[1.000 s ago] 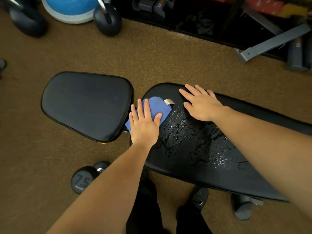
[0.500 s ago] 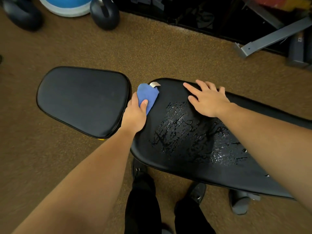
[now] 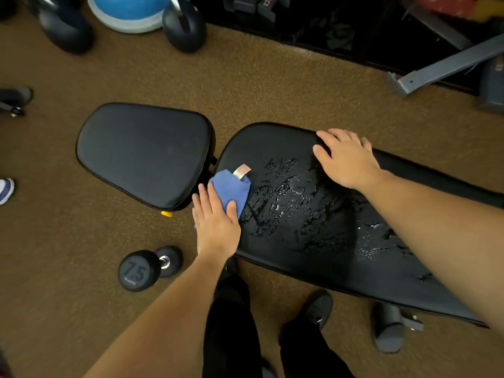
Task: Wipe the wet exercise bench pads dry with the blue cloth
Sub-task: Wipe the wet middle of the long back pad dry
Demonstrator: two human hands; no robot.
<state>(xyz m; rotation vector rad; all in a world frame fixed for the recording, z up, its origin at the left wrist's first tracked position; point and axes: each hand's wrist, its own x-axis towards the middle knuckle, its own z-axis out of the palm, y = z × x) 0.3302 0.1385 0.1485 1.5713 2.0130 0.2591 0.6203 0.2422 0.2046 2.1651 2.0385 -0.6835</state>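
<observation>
Left hand [image 3: 215, 227] presses the blue cloth [image 3: 231, 188] flat-fingered on the wet bench pad [image 3: 300, 227]; right hand [image 3: 346, 159] rests open on the pad's far edge.

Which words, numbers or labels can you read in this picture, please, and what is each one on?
"7.5": raised on the round end of the dumbbell lying on the floor.
Small line under that number on the same end: too small to read.
Tag sewn to the blue cloth: print too blurred to read.
Labels on the dark gear along the far wall: too blurred to read.
</observation>
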